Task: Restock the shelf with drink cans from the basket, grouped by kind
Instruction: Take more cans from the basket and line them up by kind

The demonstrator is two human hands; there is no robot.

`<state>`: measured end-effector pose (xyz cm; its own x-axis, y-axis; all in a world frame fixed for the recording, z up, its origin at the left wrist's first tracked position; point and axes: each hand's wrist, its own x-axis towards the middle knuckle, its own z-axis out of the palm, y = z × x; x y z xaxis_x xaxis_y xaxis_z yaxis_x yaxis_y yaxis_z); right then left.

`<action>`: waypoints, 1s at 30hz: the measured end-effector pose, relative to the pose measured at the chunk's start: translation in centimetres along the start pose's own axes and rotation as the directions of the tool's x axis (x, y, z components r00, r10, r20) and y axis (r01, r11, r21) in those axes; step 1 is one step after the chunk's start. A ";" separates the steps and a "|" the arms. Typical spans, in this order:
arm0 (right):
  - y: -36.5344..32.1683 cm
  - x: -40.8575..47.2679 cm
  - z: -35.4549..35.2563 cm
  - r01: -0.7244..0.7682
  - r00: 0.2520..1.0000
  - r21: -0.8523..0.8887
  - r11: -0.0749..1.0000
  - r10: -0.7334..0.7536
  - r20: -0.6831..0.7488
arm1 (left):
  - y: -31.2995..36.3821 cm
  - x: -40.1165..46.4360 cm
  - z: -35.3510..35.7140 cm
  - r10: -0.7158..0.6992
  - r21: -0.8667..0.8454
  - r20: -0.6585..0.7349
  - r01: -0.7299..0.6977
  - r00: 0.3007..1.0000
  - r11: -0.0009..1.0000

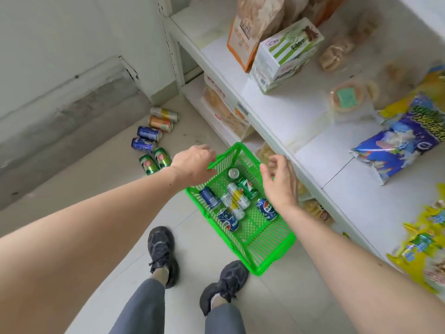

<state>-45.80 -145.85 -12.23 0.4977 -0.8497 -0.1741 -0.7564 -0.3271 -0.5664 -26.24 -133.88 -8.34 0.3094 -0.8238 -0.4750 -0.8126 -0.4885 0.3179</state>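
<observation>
The person is standing over the green basket [258, 242] on the floor, both hands hanging above its far end. The left hand [192, 165] is turned knuckles-up with its fingers bending down out of sight near the rim, so I cannot tell whether they are touching it; the right hand [280, 182] is loosely spread, thumb out, holding nothing.

Seven cans are waiting in the basket: one upright can [233, 173] showing its silver lid, the rest lying loose on their sides, among them two blue cola cans [266, 209] and a yellow-and-white can [238, 195]. Smooth round metal on slick plastic lattice is going to roll, I'd say, if the basket is being tipped or lifted unevenly, and the standing can could topple.

Six more cans [154, 138] are lying paired by colour on the pale tiled floor by the wall, easy to kick. The white shelf [284, 112] is carrying crinkly snack bags and boxes, so free room looks tight.
</observation>
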 end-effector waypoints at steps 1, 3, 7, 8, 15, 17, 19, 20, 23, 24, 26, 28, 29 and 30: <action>0.2 0.7 1.5 -0.018 1.000 -0.010 1.000 0.018 0.010 | -1.2 0.8 0.6 0.002 0.004 0.015 -0.002 1.000 1.000; 0.9 2.3 4.7 -0.060 0.998 -0.016 0.998 0.061 0.031 | -3.6 2.8 2.3 0.010 0.031 0.043 -0.011 0.999 0.999; 3.2 4.9 11.4 -0.145 0.985 -0.058 0.988 0.150 0.083 | -7.0 7.2 6.9 0.053 0.072 0.080 -0.058 0.995 0.996; 4.1 5.5 13.1 -0.159 0.981 -0.080 0.984 0.166 0.098 | -7.7 8.4 8.4 0.068 0.081 0.082 -0.074 0.994 0.994; 11.8 9.5 24.7 -0.172 0.954 -0.235 0.957 0.221 0.203 | -11.3 16.5 19.6 0.214 0.254 0.087 -0.230 0.973 0.940; 13.4 10.6 27.4 -0.194 0.937 -0.272 0.942 0.260 0.232 | -12.2 18.4 22.1 0.257 0.317 0.082 -0.270 0.963 0.909; 14.9 11.5 29.6 -0.206 0.920 -0.295 0.933 0.287 0.266 | -12.9 19.9 23.9 0.284 0.335 0.068 -0.290 0.956 0.896; 15.6 11.9 30.5 -0.209 0.913 -0.298 0.931 0.295 0.283 | -13.2 20.4 24.6 0.300 0.331 0.047 -0.298 0.953 0.895; 17.0 12.6 32.7 -0.204 0.899 -0.305 0.930 0.301 0.317 | -13.9 21.0 25.9 0.353 0.306 -0.037 -0.326 0.935 0.894; 17.2 12.7 33.3 -0.207 0.902 -0.301 0.931 0.301 0.310 | -14.0 21.0 26.2 0.361 0.297 -0.050 -0.332 0.931 0.895; 17.3 13.0 33.8 -0.214 0.914 -0.288 0.933 0.296 0.278 | -14.1 21.0 26.5 0.368 0.283 -0.058 -0.338 0.928 0.897; 17.2 13.3 33.8 -0.205 0.921 -0.285 0.936 0.283 0.268 | -13.9 20.9 26.3 0.364 0.276 -0.053 -0.337 0.930 0.900; 17.1 13.4 33.6 -0.200 0.921 -0.283 0.938 0.279 0.271 | -13.8 20.9 26.1 0.355 0.277 -0.041 -0.331 0.934 0.902; 17.1 13.5 33.4 -0.204 0.920 -0.277 0.939 0.281 0.275 | -13.7 20.8 25.9 0.344 0.282 -0.026 -0.324 0.939 0.903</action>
<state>-37.82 -149.08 -51.15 0.3620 -0.7595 -0.5404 -0.9293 -0.2485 -0.2732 -21.50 -136.88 -43.84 0.0232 -0.9487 -0.3154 -0.9734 -0.0934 0.2093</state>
